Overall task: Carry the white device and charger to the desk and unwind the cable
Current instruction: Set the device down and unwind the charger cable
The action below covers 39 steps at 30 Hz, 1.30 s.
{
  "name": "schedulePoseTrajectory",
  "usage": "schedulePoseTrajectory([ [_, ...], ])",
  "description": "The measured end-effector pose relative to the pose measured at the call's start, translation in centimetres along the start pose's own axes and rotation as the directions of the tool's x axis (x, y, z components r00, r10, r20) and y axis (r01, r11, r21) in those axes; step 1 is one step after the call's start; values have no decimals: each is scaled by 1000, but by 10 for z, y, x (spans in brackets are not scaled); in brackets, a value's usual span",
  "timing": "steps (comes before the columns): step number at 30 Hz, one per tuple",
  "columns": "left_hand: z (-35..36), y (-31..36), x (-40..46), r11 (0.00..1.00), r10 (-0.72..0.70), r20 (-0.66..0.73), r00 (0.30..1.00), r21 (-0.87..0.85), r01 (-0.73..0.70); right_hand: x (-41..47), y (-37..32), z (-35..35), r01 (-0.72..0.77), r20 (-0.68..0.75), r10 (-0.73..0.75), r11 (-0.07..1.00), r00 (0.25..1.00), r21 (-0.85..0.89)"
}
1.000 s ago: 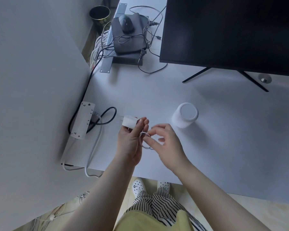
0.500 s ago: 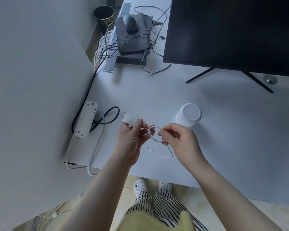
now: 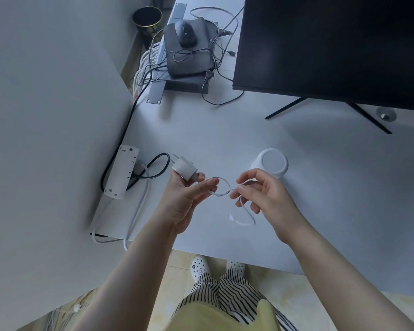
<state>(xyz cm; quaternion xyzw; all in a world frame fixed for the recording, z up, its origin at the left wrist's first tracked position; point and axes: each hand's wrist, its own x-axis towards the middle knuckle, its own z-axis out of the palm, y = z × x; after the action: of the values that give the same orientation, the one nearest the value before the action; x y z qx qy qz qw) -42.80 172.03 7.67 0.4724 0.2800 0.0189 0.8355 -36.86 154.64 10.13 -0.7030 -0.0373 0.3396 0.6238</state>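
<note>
My left hand (image 3: pixel 185 199) grips the white charger (image 3: pixel 184 167), whose plug prongs point up and left. Its thin white cable (image 3: pixel 221 192) loops between my two hands. My right hand (image 3: pixel 261 194) pinches that cable at the loop's right side. The cable's free end curls down below my right hand and hangs over the white desk (image 3: pixel 225 134). The white cylindrical device (image 3: pixel 271 162) stands upright on the desk just behind my right hand.
A white power strip (image 3: pixel 121 173) with a black cord lies at the desk's left edge beside the wall. A dark monitor (image 3: pixel 332 48) on thin legs fills the far right. A black mouse (image 3: pixel 186 34) on dark boxes with tangled cords sits at the back.
My hands have drawn apart, the right one moving rightwards. The cable has come off its tight coil into one open loop with a loose hanging tail.
</note>
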Motion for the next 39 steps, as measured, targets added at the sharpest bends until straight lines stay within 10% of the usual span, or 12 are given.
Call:
schedulePoseTrajectory([
  [7,-3,2,2,990,76,17,997,116,-78,-2,-2,-2,101,-82,-96,993,992,60],
  [16,3,-5,-1,985,104,38,994,137,-108,6,-9,3,142,-97,-210,874,973,-464],
  [39,5,-19,-9,972,206,10,978,113,-206,3,-9,19,-225,34,224,973,974,43],
])
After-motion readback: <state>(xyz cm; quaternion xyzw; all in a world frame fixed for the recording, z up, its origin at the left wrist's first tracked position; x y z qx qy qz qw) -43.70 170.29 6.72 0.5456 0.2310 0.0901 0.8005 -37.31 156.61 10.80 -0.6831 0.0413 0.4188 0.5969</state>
